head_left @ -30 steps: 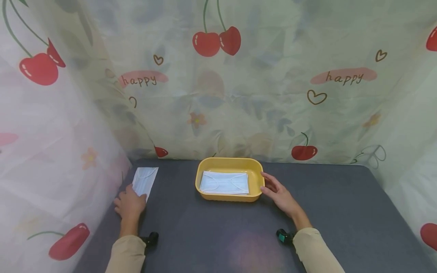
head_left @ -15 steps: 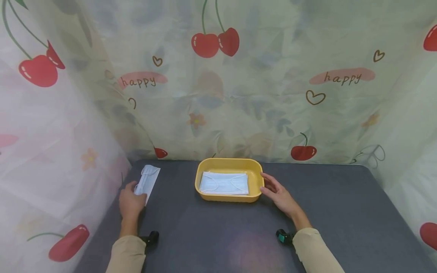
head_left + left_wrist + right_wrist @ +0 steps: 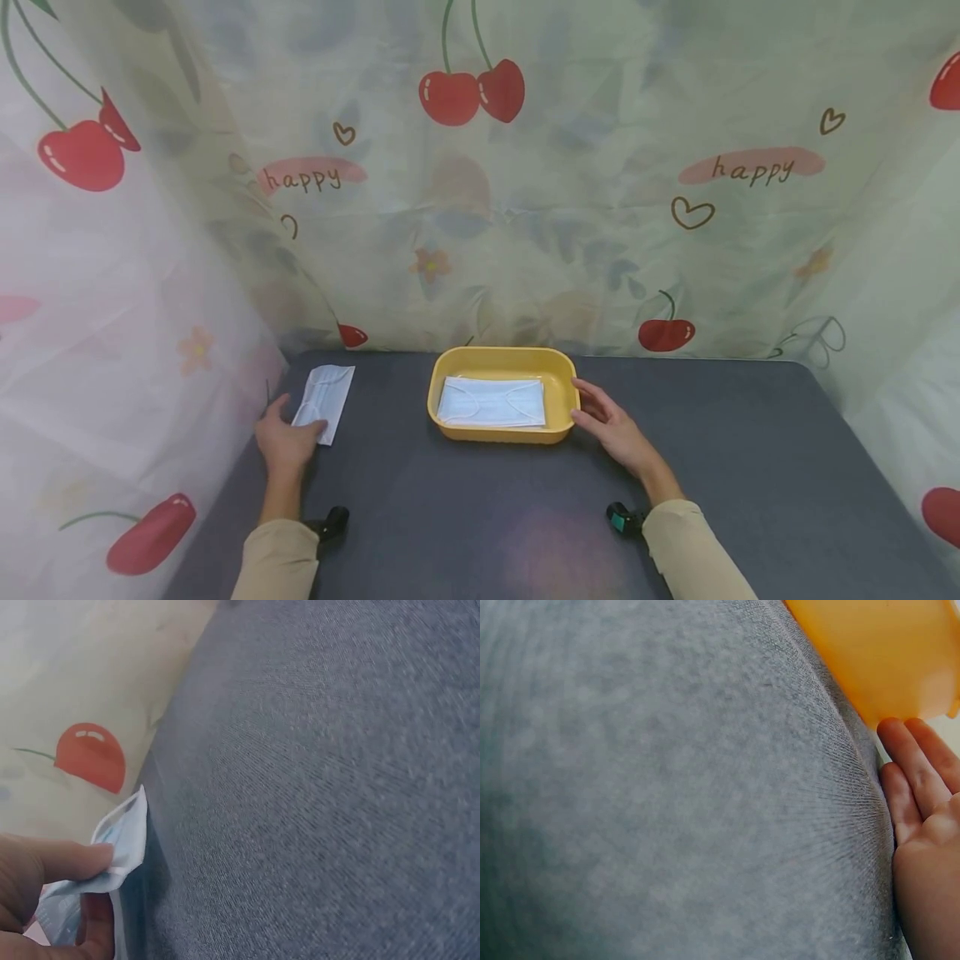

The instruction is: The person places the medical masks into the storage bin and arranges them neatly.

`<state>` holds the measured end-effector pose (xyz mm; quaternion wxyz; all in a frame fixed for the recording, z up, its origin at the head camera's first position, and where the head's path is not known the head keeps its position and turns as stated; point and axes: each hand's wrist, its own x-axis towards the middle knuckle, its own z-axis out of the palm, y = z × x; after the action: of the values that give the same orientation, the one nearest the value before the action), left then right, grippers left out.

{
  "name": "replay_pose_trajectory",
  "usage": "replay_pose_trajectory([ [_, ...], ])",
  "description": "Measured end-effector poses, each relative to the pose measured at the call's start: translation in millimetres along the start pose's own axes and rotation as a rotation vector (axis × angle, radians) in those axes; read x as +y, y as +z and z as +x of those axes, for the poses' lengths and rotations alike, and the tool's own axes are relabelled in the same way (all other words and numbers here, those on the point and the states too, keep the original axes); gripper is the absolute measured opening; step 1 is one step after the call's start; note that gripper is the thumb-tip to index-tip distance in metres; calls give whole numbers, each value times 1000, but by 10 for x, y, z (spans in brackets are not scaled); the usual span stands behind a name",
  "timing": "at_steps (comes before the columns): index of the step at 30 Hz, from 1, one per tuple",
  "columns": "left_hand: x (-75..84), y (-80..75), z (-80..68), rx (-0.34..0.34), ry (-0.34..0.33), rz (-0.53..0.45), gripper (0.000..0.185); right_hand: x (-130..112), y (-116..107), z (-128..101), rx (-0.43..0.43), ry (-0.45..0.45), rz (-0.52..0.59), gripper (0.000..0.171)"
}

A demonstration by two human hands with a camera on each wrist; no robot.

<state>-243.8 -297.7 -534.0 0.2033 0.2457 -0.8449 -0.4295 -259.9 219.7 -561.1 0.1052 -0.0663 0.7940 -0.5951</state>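
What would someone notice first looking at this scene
A yellow tray sits mid-table at the back of the grey table, with a pale blue face mask lying flat inside. The right hand rests against the tray's right side, while the left hand pinches a second mask at the table's left edge.

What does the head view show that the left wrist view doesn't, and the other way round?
Only the head view shows the yellow tray with a mask lying in it and the right hand against its right side. Only the left wrist view shows the fingers pinching the loose mask's corner, lifted off the cloth. Both show the left hand, the loose mask and the grey table.
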Motion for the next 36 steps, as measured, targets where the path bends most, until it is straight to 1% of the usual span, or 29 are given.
replay_pose_trajectory([
  [2, 16, 2, -1, 12, -40, -36, 84, 3, 4, -1, -1, 5, 0, 63],
  [6, 62, 10, 5, 6, -127, -143, 88, 5, 4, 0, -2, 3, -2, 63],
  [8, 77, 15, 11, -11, -172, -208, 90, 5, 2, 3, -2, 0, -2, 62],
  [12, 103, 17, 9, -65, -261, -352, 94, -9, 0, 2, -3, -1, -1, 62],
  [16, 101, 20, 9, -101, -317, -424, 93, -23, 2, -2, -1, 6, -12, 63],
  [20, 87, 21, 12, -105, -347, -409, 91, -29, 5, -2, 2, 7, -17, 63],
  [27, 54, 44, 32, -93, -407, -377, 85, -45, -1, -6, 10, 16, -25, 63],
  [31, 41, 52, 30, -105, -431, -388, 82, -44, 0, -8, 15, 14, -24, 62],
  [36, 34, 57, 21, -111, -445, -431, 74, -39, 6, -12, 19, 14, -27, 62],
])
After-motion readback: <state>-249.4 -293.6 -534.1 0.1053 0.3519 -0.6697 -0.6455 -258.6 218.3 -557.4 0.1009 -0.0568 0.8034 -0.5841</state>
